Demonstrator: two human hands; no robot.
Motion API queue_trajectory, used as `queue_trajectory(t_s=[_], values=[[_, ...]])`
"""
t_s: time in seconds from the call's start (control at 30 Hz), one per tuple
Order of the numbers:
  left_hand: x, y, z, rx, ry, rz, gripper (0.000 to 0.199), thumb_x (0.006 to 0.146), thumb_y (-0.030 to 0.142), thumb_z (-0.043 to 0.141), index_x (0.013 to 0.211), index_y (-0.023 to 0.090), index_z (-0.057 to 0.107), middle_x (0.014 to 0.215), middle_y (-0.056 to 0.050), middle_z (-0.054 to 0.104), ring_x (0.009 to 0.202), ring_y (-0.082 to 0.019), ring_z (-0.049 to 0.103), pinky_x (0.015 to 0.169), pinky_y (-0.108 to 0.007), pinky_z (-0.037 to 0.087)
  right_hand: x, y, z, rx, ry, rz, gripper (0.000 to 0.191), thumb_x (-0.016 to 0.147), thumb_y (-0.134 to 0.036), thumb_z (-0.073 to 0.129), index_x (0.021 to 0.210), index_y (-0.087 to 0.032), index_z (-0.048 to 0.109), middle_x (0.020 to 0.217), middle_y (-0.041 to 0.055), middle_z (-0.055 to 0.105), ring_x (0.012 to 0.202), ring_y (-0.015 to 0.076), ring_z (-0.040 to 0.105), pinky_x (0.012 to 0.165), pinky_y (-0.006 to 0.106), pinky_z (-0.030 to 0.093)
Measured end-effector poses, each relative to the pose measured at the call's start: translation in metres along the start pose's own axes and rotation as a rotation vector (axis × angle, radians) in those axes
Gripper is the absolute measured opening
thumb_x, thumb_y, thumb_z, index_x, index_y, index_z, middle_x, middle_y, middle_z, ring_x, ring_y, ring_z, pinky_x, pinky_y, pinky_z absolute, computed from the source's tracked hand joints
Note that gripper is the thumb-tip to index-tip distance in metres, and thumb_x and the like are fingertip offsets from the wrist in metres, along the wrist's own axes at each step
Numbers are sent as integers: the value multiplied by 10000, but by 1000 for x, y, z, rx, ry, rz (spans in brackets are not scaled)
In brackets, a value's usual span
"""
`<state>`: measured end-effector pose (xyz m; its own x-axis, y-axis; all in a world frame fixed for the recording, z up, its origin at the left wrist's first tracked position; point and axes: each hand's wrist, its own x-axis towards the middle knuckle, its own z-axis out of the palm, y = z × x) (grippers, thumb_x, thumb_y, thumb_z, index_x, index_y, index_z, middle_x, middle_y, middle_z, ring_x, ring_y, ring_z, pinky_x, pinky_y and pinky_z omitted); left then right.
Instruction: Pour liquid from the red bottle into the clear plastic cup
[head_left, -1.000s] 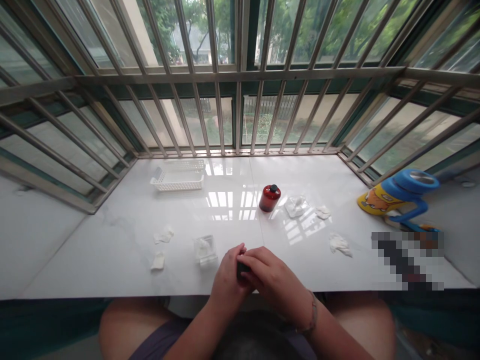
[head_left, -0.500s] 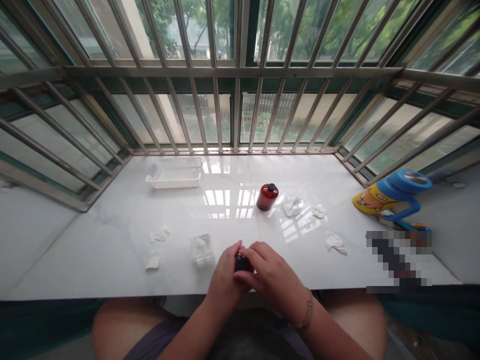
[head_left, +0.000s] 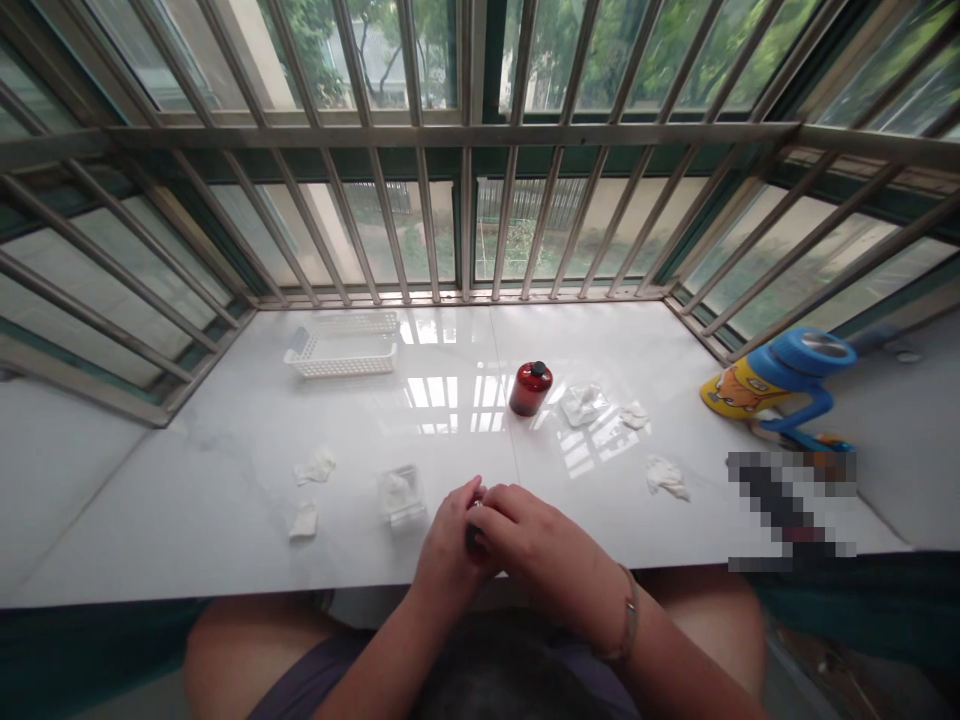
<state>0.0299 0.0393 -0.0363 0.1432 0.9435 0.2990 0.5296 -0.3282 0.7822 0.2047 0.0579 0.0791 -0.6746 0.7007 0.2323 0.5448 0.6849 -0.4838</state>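
Close to the table's front edge, my left hand (head_left: 450,535) is wrapped round a small dark red bottle (head_left: 477,545) with a black top. Fingers of my right hand (head_left: 521,530) are closed over the top of that same bottle, hiding most of it. To the left of my hands sits a clear plastic box (head_left: 402,494) with something white in it. Farther back, a second red bottle (head_left: 530,390) with a black cap stands upright. Beside it lies another clear box (head_left: 584,403) with white stuff inside.
A white perforated basket (head_left: 345,362) sits at the back left. Crumpled white tissues (head_left: 666,477) lie on both sides. A blue and yellow handled water bottle (head_left: 772,375) leans at the right, near a blurred-out object (head_left: 784,510). Metal bars (head_left: 465,220) enclose the table's far side.
My right hand has turned over the bottle's top, covering more of it. The bottle looks more tilted. The view has shifted slightly; the things on the table stay put.
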Motion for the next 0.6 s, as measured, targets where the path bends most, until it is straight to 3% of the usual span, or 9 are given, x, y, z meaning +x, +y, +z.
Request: queue_trajectory(t_s=[0.17, 0.27, 0.37, 0.47, 0.6], values=[[1, 4, -6, 1, -28, -12, 842, 828, 364, 899, 1538, 260, 459, 1457, -159, 654, 1327, -363, 675, 1102, -557, 595, -8, 18, -19, 76, 185, 57, 436, 1002, -62, 530, 1356, -279, 661, 1265, 101, 699, 1133, 250, 692, 982, 430, 630], [1, 7, -14, 65, -34, 54, 1099, 728, 530, 980, 1609, 281, 372, 1533, -193, 589, 1415, -417, 606, 1149, -619, 551, -26, 60, -15, -51, 318, 219, 363, 1045, -185, 552, 1372, -288, 670, 1202, 104, 717, 1113, 280, 694, 981, 485, 607], [-2, 11, -26, 118, -23, 161, 1249, 692, 694, 927, 1666, 264, 274, 1615, -252, 488, 1499, -467, 509, 1189, -669, 498, -58, 116, -3, -182, 382, 411, 219, 1049, -326, 589, 1213, -229, 698, 1108, 103, 754, 1041, 293, 703, 954, 485, 587], [-11, 14, -44, 150, 28, 247, 1108, 816, 737, 799, 1665, 250, 281, 1627, -263, 457, 1524, -458, 477, 1209, -665, 477, -94, 165, 11, -324, 419, 601, 219, 1016, -422, 606, 1060, -225, 691, 1023, 95, 773, 973, 292, 705, 919, 453, 576], [-23, 11, -72, 262, 224, 221, 792, 958, 431, 784, 1610, 305, 353, 1580, -199, 508, 1489, -401, 525, 1203, -634, 496, -129, 199, 23, -363, 453, 676, 216, 975, -423, 574, 948, -233, 672, 1063, 139, 796, 1021, 342, 700, 950, 501, 559]])
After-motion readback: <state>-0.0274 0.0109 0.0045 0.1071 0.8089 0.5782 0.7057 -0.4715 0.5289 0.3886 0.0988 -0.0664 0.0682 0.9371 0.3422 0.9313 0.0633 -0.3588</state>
